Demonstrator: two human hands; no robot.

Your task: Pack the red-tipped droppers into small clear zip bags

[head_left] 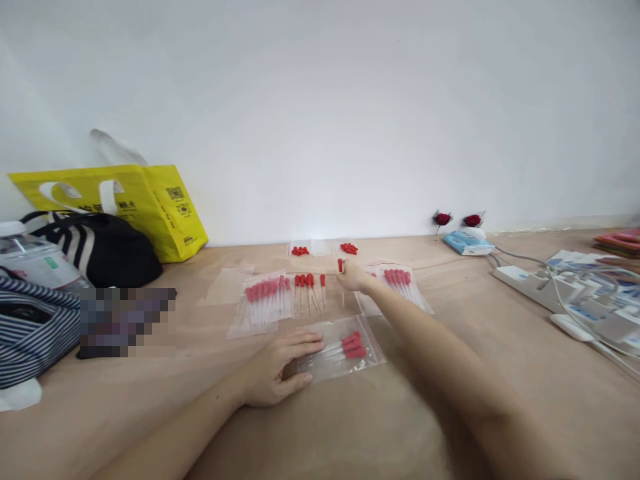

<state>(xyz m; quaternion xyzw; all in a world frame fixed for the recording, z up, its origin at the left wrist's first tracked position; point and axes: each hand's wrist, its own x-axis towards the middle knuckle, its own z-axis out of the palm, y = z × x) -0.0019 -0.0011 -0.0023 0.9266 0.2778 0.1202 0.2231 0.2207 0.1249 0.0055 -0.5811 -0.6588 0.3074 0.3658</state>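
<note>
My left hand (280, 367) lies with fingers apart, its fingertips on the left edge of a clear zip bag (373, 347) that holds several red-topped droppers (354, 345). Farther forward, my right hand (353, 275) pinches a single red-topped dropper (341, 266), tip down. Loose droppers (310, 281) stand in a row left of it. Filled bags lie on both sides, one at the left (260, 307) and one at the right (410, 293), partly behind my right forearm. Red bulbs (300, 251) and more bulbs (349, 249) sit near the wall.
A yellow bag (175, 213), a black bag (120, 247), a bottle (40, 253) and a striped cloth (40, 327) fill the left. At the right are a tissue pack (469, 243), two red roses (443, 219), and a power strip (525, 288) with cables.
</note>
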